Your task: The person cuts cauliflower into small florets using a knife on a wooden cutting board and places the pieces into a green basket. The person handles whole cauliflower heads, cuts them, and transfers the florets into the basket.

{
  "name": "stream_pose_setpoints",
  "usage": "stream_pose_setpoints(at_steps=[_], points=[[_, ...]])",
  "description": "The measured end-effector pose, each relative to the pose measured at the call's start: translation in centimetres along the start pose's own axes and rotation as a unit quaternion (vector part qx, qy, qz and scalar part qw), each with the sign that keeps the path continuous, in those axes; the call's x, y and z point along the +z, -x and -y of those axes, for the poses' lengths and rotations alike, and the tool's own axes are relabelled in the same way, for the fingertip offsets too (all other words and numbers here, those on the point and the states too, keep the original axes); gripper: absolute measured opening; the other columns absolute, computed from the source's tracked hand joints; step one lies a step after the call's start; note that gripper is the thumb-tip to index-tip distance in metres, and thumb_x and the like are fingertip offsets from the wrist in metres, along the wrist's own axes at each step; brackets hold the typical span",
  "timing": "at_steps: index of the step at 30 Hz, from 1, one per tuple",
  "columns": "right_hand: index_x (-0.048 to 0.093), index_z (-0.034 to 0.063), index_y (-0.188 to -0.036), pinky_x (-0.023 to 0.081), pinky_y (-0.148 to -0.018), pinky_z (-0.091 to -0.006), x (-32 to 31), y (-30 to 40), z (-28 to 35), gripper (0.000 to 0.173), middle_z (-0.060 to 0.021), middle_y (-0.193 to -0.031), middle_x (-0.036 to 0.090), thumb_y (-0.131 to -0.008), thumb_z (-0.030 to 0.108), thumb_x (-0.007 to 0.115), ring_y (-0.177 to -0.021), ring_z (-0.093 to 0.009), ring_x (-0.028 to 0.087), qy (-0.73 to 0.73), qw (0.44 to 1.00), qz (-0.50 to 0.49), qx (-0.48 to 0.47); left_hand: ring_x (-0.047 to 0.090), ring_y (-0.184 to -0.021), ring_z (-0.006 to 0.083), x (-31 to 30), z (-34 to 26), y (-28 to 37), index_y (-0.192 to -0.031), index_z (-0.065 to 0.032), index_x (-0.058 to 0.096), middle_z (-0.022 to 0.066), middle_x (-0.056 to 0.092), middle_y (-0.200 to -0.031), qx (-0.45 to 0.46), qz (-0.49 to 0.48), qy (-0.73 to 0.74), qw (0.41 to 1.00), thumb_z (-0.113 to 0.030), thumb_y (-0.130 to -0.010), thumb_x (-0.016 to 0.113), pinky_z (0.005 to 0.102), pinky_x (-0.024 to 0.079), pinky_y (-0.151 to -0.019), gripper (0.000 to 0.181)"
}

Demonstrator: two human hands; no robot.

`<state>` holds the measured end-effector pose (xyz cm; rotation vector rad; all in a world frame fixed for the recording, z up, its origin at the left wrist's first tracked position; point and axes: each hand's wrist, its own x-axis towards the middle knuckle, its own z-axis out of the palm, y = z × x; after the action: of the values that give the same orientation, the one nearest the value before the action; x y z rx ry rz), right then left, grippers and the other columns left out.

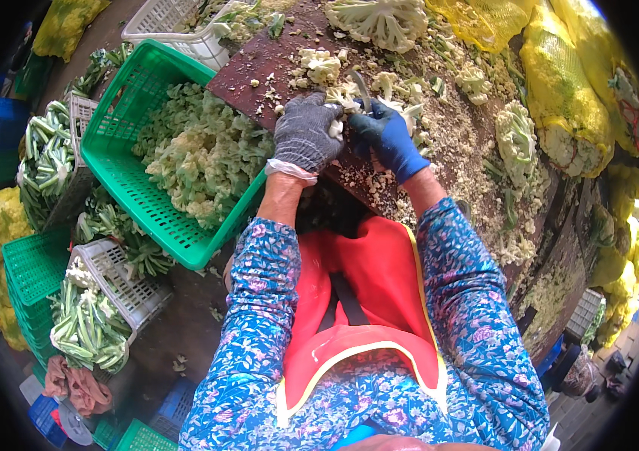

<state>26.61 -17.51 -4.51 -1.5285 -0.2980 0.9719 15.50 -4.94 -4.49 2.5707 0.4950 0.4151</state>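
My left hand (308, 132), in a grey knit glove with a thin plastic one under it at the wrist, is closed on a piece of cauliflower (335, 125). Beside it my right hand (384, 135), in a blue glove, grips a small curved knife (361, 87) whose blade points away from me. Both hands are over the near edge of a dark red board (240, 84) strewn with florets and crumbs. Cut cauliflower (319, 65) lies just beyond my hands. A green plastic basket (147, 225) heaped with cauliflower florets (201, 158) stands to the left of my left hand.
A large cauliflower head (381, 22) lies at the board's far side. Yellow mesh sacks of cauliflower (565, 101) are at the right. White crates (122, 282) with cut stalks and leaves stand left, near stacked green baskets (31, 270). A leafy cauliflower piece (515, 141) lies right.
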Motion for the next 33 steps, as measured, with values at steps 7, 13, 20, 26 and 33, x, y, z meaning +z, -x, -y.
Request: stream_pose_setpoints(at_steps=[7, 13, 20, 26, 33], points=[[0.066, 0.0036, -0.112, 0.048, -0.057, -0.0219, 4.3, 2.2, -0.9, 0.024, -0.0001, -0.086, 0.067, -0.091, 0.015, 0.065, -0.066, -0.005, 0.057, -0.059, 0.993, -0.065, -0.076, 0.064, -0.099, 0.0308, -2.2, 0.8, 0.6, -0.097, -0.0117, 0.073, 0.0115, 0.069, -0.101, 0.069, -0.135, 0.127, 0.980, -0.011, -0.067, 0.072, 0.0411, 0.050, -0.090, 0.030], [0.062, 0.0064, -0.127, 0.048, -0.056, -0.0248, 13.8, 1.4, 1.0, 0.038, 0.0005, -0.083, 0.065, -0.091, 0.016, 0.067, -0.066, -0.004, 0.055, -0.035, 0.973, 0.213, -0.077, 0.059, -0.111, 0.0362, -10.7, 6.2, 5.4, -0.114, -0.0031, 0.064, 0.0193, 0.063, -0.117, -0.023, -0.282, -0.055, 0.958, -0.020, -0.075, 0.076, 0.0460, 0.047, -0.097, 0.044], [0.057, 0.0185, -0.132, 0.053, -0.087, -0.0444, 8.3, -6.4, 5.8, 0.046, -0.0167, -0.103, 0.071, -0.090, 0.038, 0.057, -0.096, -0.036, 0.068, 0.590, 0.792, -0.085, -0.130, 0.040, -0.134, 0.0415, -11.8, 5.7, 6.9, -0.140, -0.0156, 0.050, 0.0197, 0.041, -0.148, -0.211, -0.203, -0.171, 0.941, -0.035, -0.073, 0.079, 0.0635, 0.035, -0.103, 0.076], [0.070, 0.0088, -0.103, 0.053, -0.050, -0.0279, 4.2, -7.9, 5.1, 0.018, -0.0070, -0.075, 0.070, -0.090, 0.021, 0.066, -0.055, -0.012, 0.063, 0.177, 0.978, -0.021, -0.105, 0.060, -0.113, 0.0346, -8.0, 4.9, 5.3, -0.122, -0.0033, 0.063, 0.0198, 0.064, -0.122, -0.111, -0.193, 0.067, 0.973, -0.023, -0.077, 0.073, 0.0429, 0.046, -0.100, 0.050], [0.068, 0.0059, -0.114, 0.044, -0.047, -0.0214, 7.2, -0.1, 7.4, 0.024, -0.0009, -0.072, 0.063, -0.091, 0.014, 0.068, -0.054, -0.007, 0.055, 0.093, 0.972, 0.208, -0.053, 0.062, -0.099, 0.0221, -6.9, 2.1, 4.9, -0.144, -0.0124, 0.041, 0.0094, 0.054, -0.124, -0.289, -0.047, 0.781, 0.552, -0.028, -0.094, 0.066, 0.0352, 0.060, -0.067, 0.059]])
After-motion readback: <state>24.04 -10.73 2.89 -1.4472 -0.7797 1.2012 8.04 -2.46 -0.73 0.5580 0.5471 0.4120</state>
